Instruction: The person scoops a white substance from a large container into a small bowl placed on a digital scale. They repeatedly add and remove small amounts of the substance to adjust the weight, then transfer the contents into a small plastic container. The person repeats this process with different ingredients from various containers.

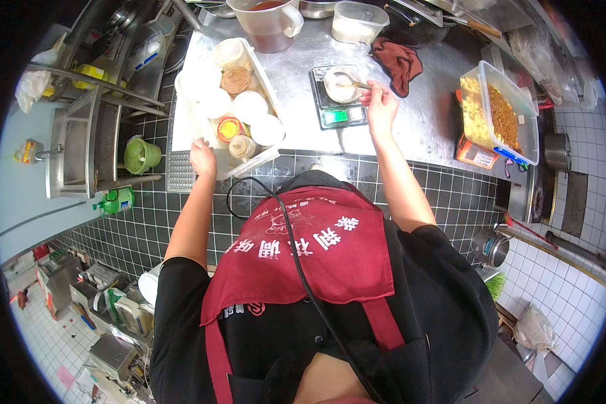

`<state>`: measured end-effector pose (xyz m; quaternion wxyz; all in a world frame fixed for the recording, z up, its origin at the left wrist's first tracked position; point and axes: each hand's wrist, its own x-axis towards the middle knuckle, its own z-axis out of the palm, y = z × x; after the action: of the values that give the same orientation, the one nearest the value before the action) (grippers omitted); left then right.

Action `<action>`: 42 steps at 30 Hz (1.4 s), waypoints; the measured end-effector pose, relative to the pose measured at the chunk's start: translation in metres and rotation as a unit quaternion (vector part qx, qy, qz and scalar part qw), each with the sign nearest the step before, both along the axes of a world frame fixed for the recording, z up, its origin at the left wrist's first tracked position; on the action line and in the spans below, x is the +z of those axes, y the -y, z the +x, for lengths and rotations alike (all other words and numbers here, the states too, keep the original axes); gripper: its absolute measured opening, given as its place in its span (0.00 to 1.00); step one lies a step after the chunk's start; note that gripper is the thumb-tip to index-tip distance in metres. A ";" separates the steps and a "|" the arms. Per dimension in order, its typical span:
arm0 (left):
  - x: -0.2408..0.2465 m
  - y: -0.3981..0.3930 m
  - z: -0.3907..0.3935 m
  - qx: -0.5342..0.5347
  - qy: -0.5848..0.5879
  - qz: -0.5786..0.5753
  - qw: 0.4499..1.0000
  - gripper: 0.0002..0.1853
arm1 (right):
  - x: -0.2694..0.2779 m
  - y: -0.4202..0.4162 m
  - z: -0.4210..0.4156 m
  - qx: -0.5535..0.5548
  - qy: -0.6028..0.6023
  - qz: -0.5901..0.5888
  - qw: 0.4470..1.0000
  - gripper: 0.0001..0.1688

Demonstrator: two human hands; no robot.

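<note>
My right hand (381,108) grips the handle of a spoon (351,79). The spoon's head is over a small round bowl (339,95) with white contents, too bright to make out. Under the bowl is a black digital scale (323,105) with a lit green display (335,116). My left hand (203,157) has its fingers curled on the near left side of a white plastic bin (276,113). Inside the bin stand several tubs, among them a white-lidded one (250,107), a jar with a red and yellow lid (230,129) and a squeeze bottle (242,147).
On the steel table (409,134) stand a large jug of dark liquid (267,25) and a tub of white contents (359,22). A brown cloth (398,63) lies right of the scale. At the right edge, a clear container (500,113) holds brown, crumbly food.
</note>
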<state>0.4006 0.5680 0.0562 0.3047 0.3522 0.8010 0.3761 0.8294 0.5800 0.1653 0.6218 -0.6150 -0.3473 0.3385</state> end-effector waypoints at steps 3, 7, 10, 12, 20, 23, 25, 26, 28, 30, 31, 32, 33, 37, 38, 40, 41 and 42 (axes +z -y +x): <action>-0.006 0.000 -0.002 0.000 -0.003 0.018 1.000 0.23 | -0.008 0.003 0.002 -0.011 0.070 -0.011 0.997 0.15; -0.005 -0.001 -0.001 -0.005 -0.011 0.015 1.000 0.23 | -0.024 0.005 0.006 -0.014 0.158 0.014 0.987 0.15; -0.005 0.000 -0.002 -0.006 -0.017 0.012 1.000 0.22 | -0.027 0.006 0.009 -0.020 0.199 0.005 0.980 0.15; -0.006 -0.001 -0.002 -0.009 -0.025 0.015 1.000 0.23 | -0.029 0.005 0.011 -0.024 0.193 -0.007 0.981 0.15; 0.003 0.001 0.003 -0.009 -0.023 0.012 1.000 0.23 | -0.030 0.005 0.017 -0.031 0.139 -0.039 0.989 0.17; 0.004 0.001 0.003 -0.009 -0.020 0.009 1.000 0.23 | -0.033 0.004 0.018 -0.037 0.135 -0.030 0.990 0.17; 0.002 0.001 0.002 -0.008 -0.017 0.008 1.000 0.23 | -0.033 0.004 0.018 -0.035 0.131 -0.043 0.990 0.17; 0.003 0.001 0.003 -0.009 -0.017 0.008 1.000 0.23 | -0.032 0.005 0.018 -0.034 0.129 -0.050 0.990 0.17; 0.005 0.002 0.004 -0.011 -0.022 0.011 1.000 0.23 | -0.028 0.003 0.016 -0.036 0.117 -0.050 0.991 0.17; 0.009 0.002 0.006 -0.014 -0.032 0.017 0.999 0.23 | -0.027 0.004 0.016 -0.036 0.107 -0.050 0.992 0.17; 0.008 0.002 0.006 -0.013 -0.028 0.018 0.999 0.23 | -0.029 0.004 0.018 -0.036 0.103 -0.050 0.993 0.17; 0.008 0.002 0.006 -0.012 -0.025 0.018 0.999 0.23 | -0.028 0.004 0.018 -0.036 0.099 -0.050 0.993 0.17; 0.008 0.002 0.006 -0.011 -0.021 0.019 1.000 0.23 | -0.028 0.004 0.018 -0.036 0.103 -0.047 0.993 0.17; 0.010 0.002 0.007 -0.013 -0.034 0.009 0.999 0.23 | -0.023 0.004 0.016 -0.044 0.062 -0.042 0.996 0.15; 0.007 0.002 0.005 -0.013 -0.035 0.009 0.999 0.23 | -0.022 0.003 0.015 -0.047 0.036 -0.042 0.997 0.15; 0.001 0.000 0.001 -0.012 -0.033 0.006 0.999 0.22 | -0.020 0.002 0.015 -0.033 -0.006 -0.031 0.999 0.15; 0.001 0.000 0.000 -0.010 -0.032 0.001 0.999 0.22 | -0.019 0.002 0.012 -0.025 -0.028 -0.027 0.999 0.15; 0.000 0.001 0.000 -0.008 -0.031 -0.004 0.999 0.22 | -0.017 0.002 0.007 -0.005 -0.056 -0.021 0.998 0.15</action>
<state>0.4002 0.5671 0.0565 0.2845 0.3690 0.8085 0.3596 0.8368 0.5781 0.1481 0.6287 -0.6096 -0.3023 0.3765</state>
